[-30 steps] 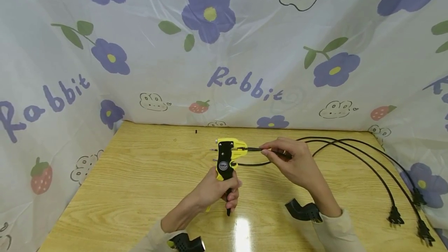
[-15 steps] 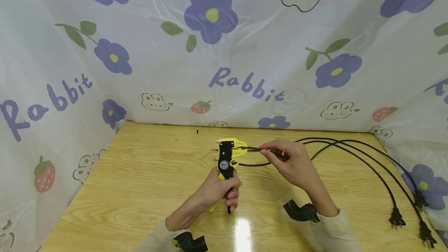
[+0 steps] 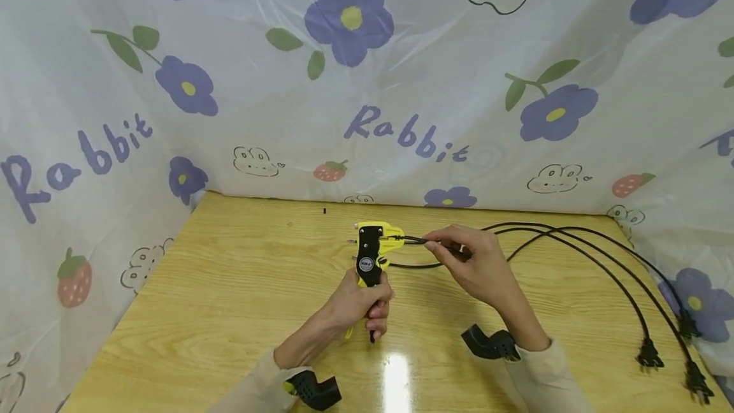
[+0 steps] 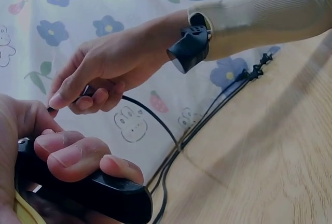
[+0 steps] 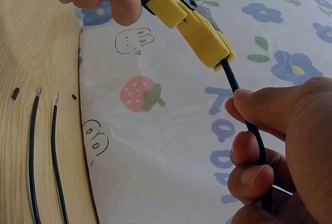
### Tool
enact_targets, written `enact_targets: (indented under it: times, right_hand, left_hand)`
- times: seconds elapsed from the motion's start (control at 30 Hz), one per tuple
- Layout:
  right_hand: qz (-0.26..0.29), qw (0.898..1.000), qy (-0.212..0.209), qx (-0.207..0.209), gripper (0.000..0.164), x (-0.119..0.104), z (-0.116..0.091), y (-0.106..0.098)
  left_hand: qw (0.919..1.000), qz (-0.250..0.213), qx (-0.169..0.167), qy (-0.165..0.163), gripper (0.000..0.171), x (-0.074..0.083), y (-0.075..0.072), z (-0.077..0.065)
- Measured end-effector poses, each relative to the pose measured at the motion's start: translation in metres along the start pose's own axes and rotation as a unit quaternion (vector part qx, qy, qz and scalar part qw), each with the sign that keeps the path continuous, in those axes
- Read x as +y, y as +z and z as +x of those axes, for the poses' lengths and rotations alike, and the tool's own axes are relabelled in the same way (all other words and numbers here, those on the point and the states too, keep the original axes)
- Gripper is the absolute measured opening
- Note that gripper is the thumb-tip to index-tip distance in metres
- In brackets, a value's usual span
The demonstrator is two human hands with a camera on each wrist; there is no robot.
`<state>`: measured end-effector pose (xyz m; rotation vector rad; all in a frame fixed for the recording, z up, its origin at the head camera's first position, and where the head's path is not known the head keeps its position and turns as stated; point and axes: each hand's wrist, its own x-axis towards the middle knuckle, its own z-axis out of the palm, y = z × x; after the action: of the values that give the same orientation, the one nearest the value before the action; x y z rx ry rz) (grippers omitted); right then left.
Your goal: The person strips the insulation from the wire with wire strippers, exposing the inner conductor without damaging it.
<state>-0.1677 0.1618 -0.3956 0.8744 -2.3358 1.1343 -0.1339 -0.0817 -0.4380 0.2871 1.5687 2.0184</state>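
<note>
My left hand [image 3: 355, 301] grips the handles of a yellow and black wire stripper [image 3: 369, 257], which stands upright over the table with its head to the right. From the right, my right hand [image 3: 476, 263] pinches a black power cord [image 3: 414, 239] between thumb and forefinger, the other fingers curled along it. The cord's end goes into the yellow jaws of the stripper, as the right wrist view also shows; its tip is hidden inside. In the left wrist view, the left fingers [image 4: 72, 154] wrap the black handle [image 4: 111, 195].
Two more black cords [image 5: 33, 156] lie on the wooden table [image 3: 229, 298], bare copper strands at their ends. Small black insulation bits [image 5: 15, 94] lie near them. Cord plugs [image 3: 650, 357] rest at the right edge. A printed curtain [image 3: 258, 101] hangs behind and at the sides.
The stripper's two handles have drawn closer together in the left hand. The right hand keeps its pinch on the cord. The head view has shifted slightly.
</note>
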Motion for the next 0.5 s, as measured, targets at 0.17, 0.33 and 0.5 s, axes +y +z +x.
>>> enact_targets:
  times: [0.17,0.33,0.5]
  right_hand:
    - [0.000,1.000,0.010,0.004,0.020,0.0000,-0.0008,0.0005]
    - [0.006,1.000,0.000,0.004,0.020,0.0001,0.0004,0.0035]
    - [0.004,1.000,0.009,0.004,0.019,0.0004,-0.0013,0.0029]
  left_hand:
    - [0.9997,-0.009,0.001,-0.021,0.030,-0.0017,-0.0011,0.0028]
    - [0.9995,-0.011,0.007,-0.028,0.031,-0.0026,-0.0040,0.0018]
    - [0.9998,-0.007,0.000,-0.017,0.033,-0.0038,-0.0035,0.0017]
